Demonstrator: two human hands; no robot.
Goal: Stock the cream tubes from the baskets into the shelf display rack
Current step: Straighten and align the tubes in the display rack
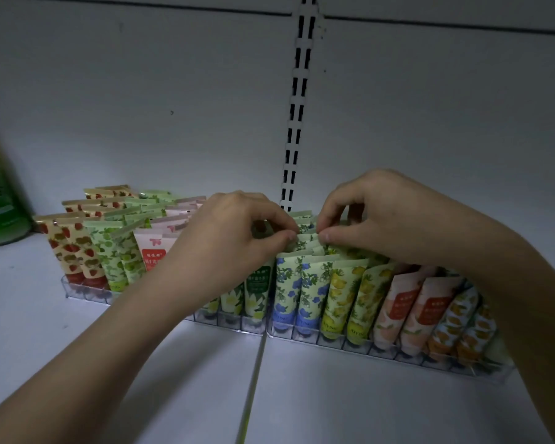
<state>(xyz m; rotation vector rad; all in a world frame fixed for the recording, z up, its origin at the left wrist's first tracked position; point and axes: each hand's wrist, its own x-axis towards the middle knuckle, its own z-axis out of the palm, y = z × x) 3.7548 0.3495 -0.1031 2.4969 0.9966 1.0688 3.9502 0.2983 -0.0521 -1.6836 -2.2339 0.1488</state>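
Cream tubes [305, 238]: blue-flower row, clear display rack [318, 339]. Left hand [237, 229] and right hand [362, 209] pinch crimped tops between both grips. Step: seating, aligning. Next: probably fetch another tube.

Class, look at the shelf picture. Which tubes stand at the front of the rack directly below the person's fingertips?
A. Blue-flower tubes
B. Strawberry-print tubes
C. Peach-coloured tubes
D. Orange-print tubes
A: the blue-flower tubes stand in front, right below where the left hand and right hand pinch tube tops.
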